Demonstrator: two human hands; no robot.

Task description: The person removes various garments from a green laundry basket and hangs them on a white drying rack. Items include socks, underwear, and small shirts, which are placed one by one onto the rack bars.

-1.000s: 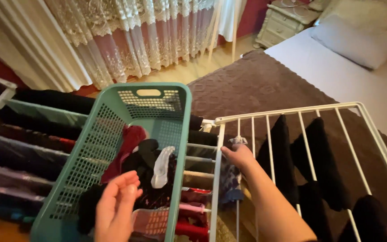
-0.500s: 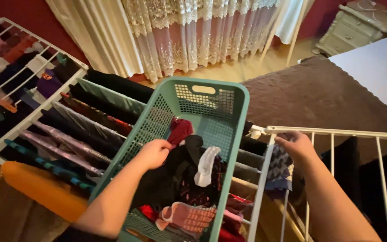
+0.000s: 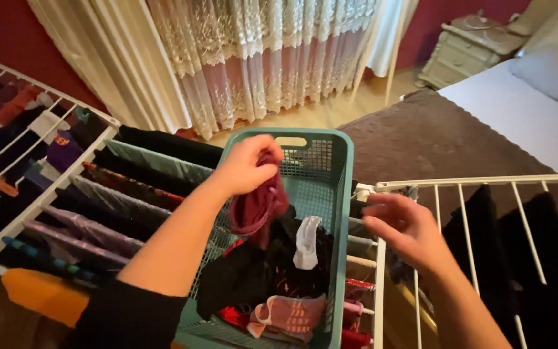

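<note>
Left hand (image 3: 247, 165) now lifting maroon garment (image 3: 258, 205) from teal basket (image 3: 340, 194) of laundry, right hand (image 3: 402, 226) open, empty

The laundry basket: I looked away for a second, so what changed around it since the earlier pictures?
The left hand dipped into the teal basket, gripped a dark red garment and lifted it above the pile. The right hand let go of the patterned cloth on the white drying rack and now hovers open. The basket, white sock and pink sock stayed put.

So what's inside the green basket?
The green basket holds mixed laundry: dark clothes, a white sock and a pink sock. The left hand lifts a maroon garment. Anything underneath is hidden.
</note>
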